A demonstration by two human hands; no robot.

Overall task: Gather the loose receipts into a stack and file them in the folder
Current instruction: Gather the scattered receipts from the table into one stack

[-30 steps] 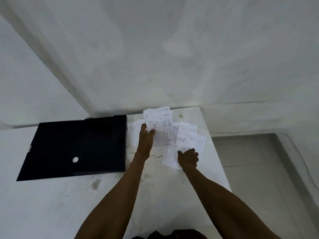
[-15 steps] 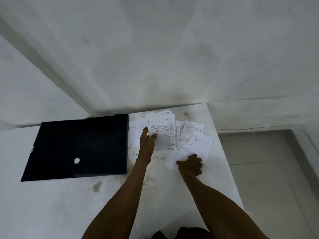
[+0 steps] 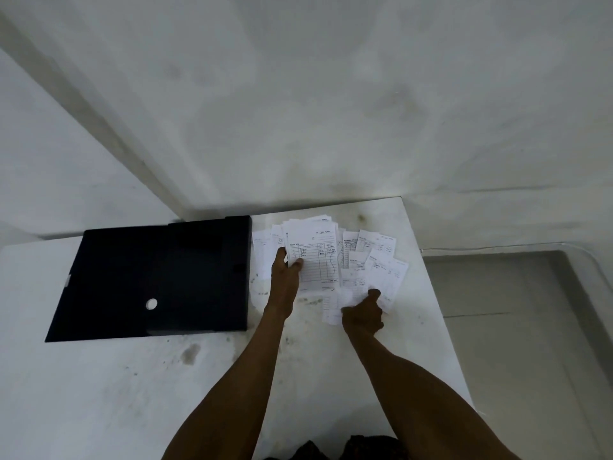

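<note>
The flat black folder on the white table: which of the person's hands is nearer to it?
Left. The left hand holds a stack of white receipts just right of the flat black folder; the right hand grips a loose receipt farther right.

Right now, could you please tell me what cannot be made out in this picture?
Head view:
- Writing on the receipts: too small and dim to read.
- Sheet count in the stack that the left hand holds: sheets overlap.
- Fingertips of the right hand: hidden under its knuckles and paper.
- Inside of the folder: hidden by its black cover.
</note>
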